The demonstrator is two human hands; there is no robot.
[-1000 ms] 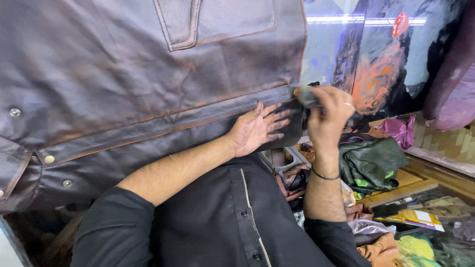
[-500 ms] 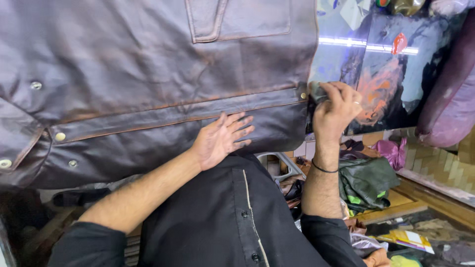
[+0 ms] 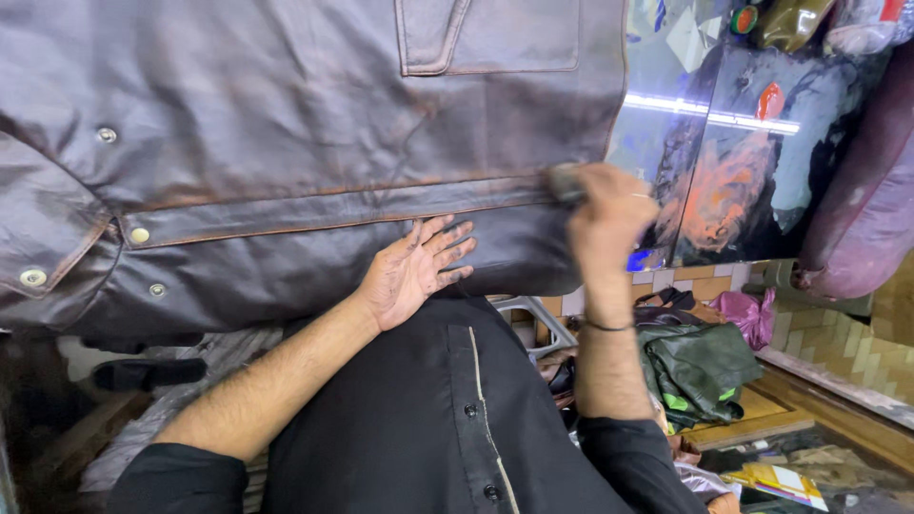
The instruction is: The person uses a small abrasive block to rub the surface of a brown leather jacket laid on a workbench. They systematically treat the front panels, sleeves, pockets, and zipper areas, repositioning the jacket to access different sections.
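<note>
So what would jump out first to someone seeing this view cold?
The dark brown leather jacket fills the upper left, spread flat with metal snaps along its band. The left hand, fingers stained dark, lies flat on the lower band, while the right hand pinches a small dark pad against the jacket's edge. A paint-smeared glossy surface shines at the right.

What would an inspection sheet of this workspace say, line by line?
Surface: paint-smeared glossy top, partly bare.
Job's things: brown leather jacket spread flat; small dark pad on its hem band.
Clutter: green garment, pink bag, yellow papers lower right.
Hands: left hand flat on the jacket, fingers stained dark; right hand grips the pad, blurred.
Cables: nothing seen.
Surroundings: patterned tiled floor, purple cushion at right.
</note>
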